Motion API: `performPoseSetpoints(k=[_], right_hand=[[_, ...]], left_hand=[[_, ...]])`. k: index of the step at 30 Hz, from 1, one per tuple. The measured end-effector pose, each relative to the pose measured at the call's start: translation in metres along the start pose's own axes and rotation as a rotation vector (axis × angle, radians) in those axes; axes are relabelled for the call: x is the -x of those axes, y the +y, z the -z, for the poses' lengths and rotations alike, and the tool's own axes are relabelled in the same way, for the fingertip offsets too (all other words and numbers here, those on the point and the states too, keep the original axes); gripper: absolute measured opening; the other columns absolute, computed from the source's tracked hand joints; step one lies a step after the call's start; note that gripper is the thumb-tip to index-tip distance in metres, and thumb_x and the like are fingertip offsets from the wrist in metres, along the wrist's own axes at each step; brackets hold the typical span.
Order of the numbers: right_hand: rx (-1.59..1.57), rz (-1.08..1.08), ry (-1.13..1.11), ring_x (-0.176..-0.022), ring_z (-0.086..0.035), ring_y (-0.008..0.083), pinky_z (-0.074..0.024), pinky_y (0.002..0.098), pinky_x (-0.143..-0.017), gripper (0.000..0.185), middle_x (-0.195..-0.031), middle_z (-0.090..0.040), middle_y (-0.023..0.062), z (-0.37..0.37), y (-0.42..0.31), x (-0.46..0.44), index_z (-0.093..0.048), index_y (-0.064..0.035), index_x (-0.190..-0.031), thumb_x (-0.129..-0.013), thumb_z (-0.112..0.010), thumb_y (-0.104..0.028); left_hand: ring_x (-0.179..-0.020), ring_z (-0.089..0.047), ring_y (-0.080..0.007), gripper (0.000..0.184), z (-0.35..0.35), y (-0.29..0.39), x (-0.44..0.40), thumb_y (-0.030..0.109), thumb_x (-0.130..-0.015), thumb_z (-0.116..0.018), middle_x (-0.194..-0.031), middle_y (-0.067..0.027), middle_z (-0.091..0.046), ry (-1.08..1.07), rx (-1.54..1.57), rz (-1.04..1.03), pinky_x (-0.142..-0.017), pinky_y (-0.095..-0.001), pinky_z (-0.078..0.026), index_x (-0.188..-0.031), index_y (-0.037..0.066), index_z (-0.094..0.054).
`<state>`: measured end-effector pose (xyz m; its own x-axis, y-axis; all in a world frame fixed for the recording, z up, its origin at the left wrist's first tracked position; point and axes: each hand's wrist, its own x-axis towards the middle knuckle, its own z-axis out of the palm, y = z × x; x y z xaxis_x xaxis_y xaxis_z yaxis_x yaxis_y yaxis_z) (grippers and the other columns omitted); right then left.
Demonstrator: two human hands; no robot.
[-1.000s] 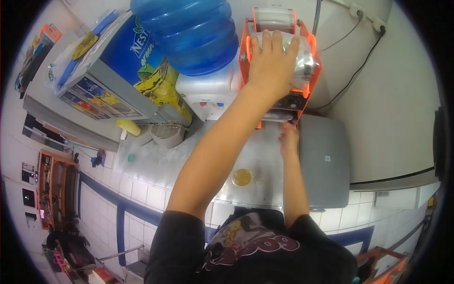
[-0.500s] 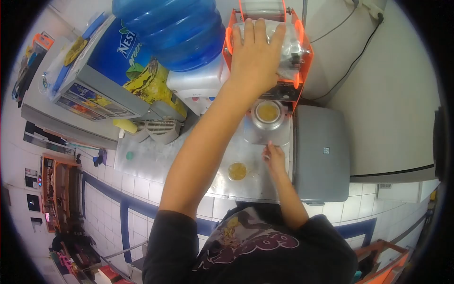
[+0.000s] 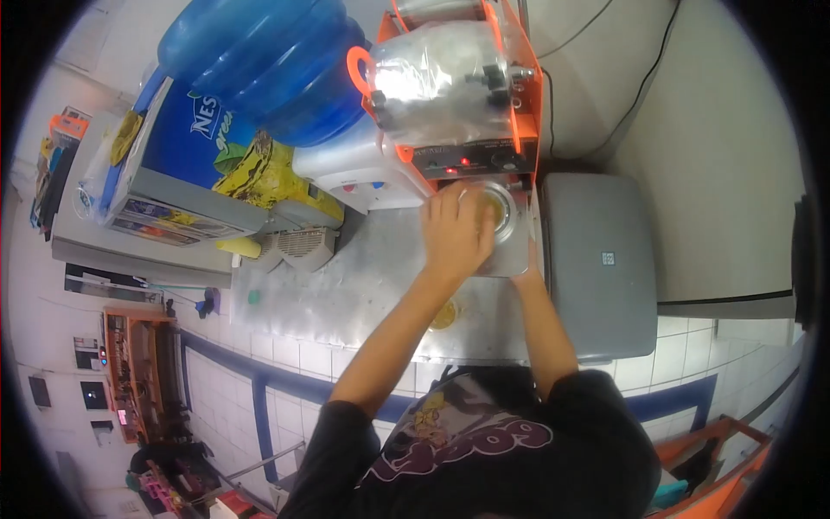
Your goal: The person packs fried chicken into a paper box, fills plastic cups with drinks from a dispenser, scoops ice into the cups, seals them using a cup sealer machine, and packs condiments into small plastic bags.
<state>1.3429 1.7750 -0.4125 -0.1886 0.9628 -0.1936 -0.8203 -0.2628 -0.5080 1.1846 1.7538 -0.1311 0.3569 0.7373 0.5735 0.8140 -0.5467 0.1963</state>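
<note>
An orange cup sealing machine (image 3: 529, 130) stands at the back of the metal counter, a roll of clear film (image 3: 432, 73) mounted on it. From its lower part juts a metal tray (image 3: 510, 259) with a round cup holder (image 3: 508, 221). In the holder sits a cup with yellowish contents (image 3: 494, 208), partly covered by my left hand (image 3: 458, 229), whose fingers curl over its left side and rim. My right hand (image 3: 524, 275) is at the tray's front right edge, its fingers hidden beneath. Another cup of yellowish contents (image 3: 443, 315) stands on the counter, partly behind my left forearm.
A big blue water bottle (image 3: 268, 69) tops a white dispenser (image 3: 359, 169) left of the machine. A grey lidded bin (image 3: 596, 268) stands to the right. Further left are a drink machine (image 3: 181, 164) and a green cap (image 3: 254, 297) on the metal counter (image 3: 320, 303).
My left hand has come down from the film roll to the cup in the holder. My right hand has moved to the tray's right edge. The panel's red lights now show.
</note>
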Motion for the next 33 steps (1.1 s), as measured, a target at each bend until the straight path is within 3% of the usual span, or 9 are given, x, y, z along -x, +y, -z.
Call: performPoseSetpoints(k=[4, 7, 9, 20, 24, 26, 29, 31, 33], right_hand=[[0.016, 0.129, -0.078, -0.116, -0.06, 0.0208, -0.0507, 0.0359, -0.098, 0.041, -0.127, -0.063, 0.0077, -0.045, -0.008, -0.015, -0.053, -0.0055, -0.137, -0.105, -0.049, -0.03], [-0.011, 0.157, -0.113, -0.115, -0.061, 0.0202, -0.0511, 0.0356, -0.097, 0.04, -0.126, -0.063, 0.0073, -0.068, -0.015, -0.002, -0.054, -0.0056, -0.136, -0.104, -0.05, -0.03], [-0.02, 0.161, -0.122, -0.114, -0.061, 0.0199, -0.0513, 0.0354, -0.097, 0.04, -0.126, -0.063, 0.0071, -0.081, -0.019, 0.005, -0.054, -0.0056, -0.136, -0.104, -0.051, -0.029], [-0.091, -0.085, 0.045, -0.111, -0.062, 0.018, -0.0526, 0.0343, -0.094, 0.038, -0.125, -0.065, 0.0059, -0.078, -0.015, 0.045, -0.055, -0.0057, -0.134, -0.102, -0.057, -0.025], [0.901, -0.423, 0.409, -0.107, -0.064, 0.0176, -0.054, 0.037, -0.088, 0.035, -0.116, -0.069, 0.0046, -0.032, 0.018, 0.102, -0.062, -0.0087, -0.126, -0.096, -0.066, -0.028], [1.284, 0.092, 0.106, -0.1, -0.068, 0.0232, -0.0552, 0.0407, -0.083, 0.031, -0.102, -0.072, 0.0108, -0.094, 0.019, 0.146, -0.067, -0.0097, -0.118, -0.092, -0.07, -0.025], [1.555, 0.266, -0.247, -0.113, -0.064, 0.0327, -0.0521, 0.0461, -0.091, 0.045, -0.118, -0.066, 0.0226, -0.16, 0.035, 0.163, -0.065, -0.0101, -0.123, -0.085, -0.074, -0.033], [2.143, 0.481, -0.571, -0.116, -0.056, 0.0451, -0.0483, 0.0547, -0.093, 0.073, -0.129, -0.054, 0.0276, -0.178, 0.049, 0.161, -0.047, -0.0145, -0.145, -0.08, -0.076, -0.026], [2.24, 0.362, -0.609, -0.121, -0.052, 0.0485, -0.0452, 0.058, -0.097, 0.079, -0.137, -0.049, 0.0293, -0.168, 0.077, 0.149, -0.041, -0.0149, -0.149, -0.079, -0.076, -0.023]], left_hand=[[-0.124, -0.052, -0.0413, 0.085, -0.058, -0.008, 0.017, 0.035, -0.076, -0.08, -0.143, -0.0258, -0.045, -0.091, 0.141, 0.336, -0.102, -0.0523, -0.041, -0.145, 0.003, -0.042], [-0.12, -0.052, -0.0433, 0.103, -0.061, -0.012, 0.027, 0.034, -0.07, -0.084, -0.138, -0.0262, -0.047, -0.113, -0.045, 0.152, -0.1, -0.0521, -0.043, -0.151, 0.002, -0.029], [-0.122, -0.049, -0.0442, 0.108, -0.053, -0.014, 0.022, 0.028, -0.068, -0.084, -0.135, -0.0263, -0.048, -0.234, 0.212, 0.422, -0.101, -0.0511, -0.043, -0.153, 0.002, -0.024], [-0.12, -0.05, -0.0408, 0.106, -0.007, -0.004, 0.038, 0.024, -0.07, -0.084, -0.131, -0.0256, -0.049, 0.062, 0.267, 0.457, -0.101, -0.0493, -0.042, -0.153, -0.003, -0.024], [-0.116, -0.051, -0.0385, 0.098, 0.053, -0.038, 0.106, 0.029, -0.073, -0.084, -0.128, -0.0261, -0.05, 0.073, 0.115, 0.625, -0.099, -0.0475, -0.043, -0.149, -0.004, -0.032], [-0.115, -0.051, -0.0394, 0.097, 0.064, -0.054, 0.155, 0.03, -0.073, -0.085, -0.126, -0.0273, -0.05, 0.037, 0.046, 0.72, -0.098, -0.0475, -0.043, -0.149, -0.003, -0.034], [-0.113, -0.05, -0.0427, 0.092, 0.043, -0.083, 0.247, 0.031, -0.074, -0.084, -0.123, -0.0299, -0.05, 0.015, -0.087, 0.866, -0.098, -0.0488, -0.043, -0.148, 0.001, -0.037], [-0.113, -0.05, -0.0459, 0.088, 0.026, -0.096, 0.298, 0.034, -0.076, -0.083, -0.123, -0.0316, -0.049, -0.054, -0.144, 0.973, -0.098, -0.0505, -0.043, -0.147, 0.005, -0.039], [-0.116, -0.049, -0.0475, 0.09, 0.019, -0.095, 0.327, 0.038, -0.076, -0.081, -0.127, -0.0329, -0.048, -0.09, -0.154, 0.996, -0.099, -0.0521, -0.042, -0.148, 0.006, -0.038]])
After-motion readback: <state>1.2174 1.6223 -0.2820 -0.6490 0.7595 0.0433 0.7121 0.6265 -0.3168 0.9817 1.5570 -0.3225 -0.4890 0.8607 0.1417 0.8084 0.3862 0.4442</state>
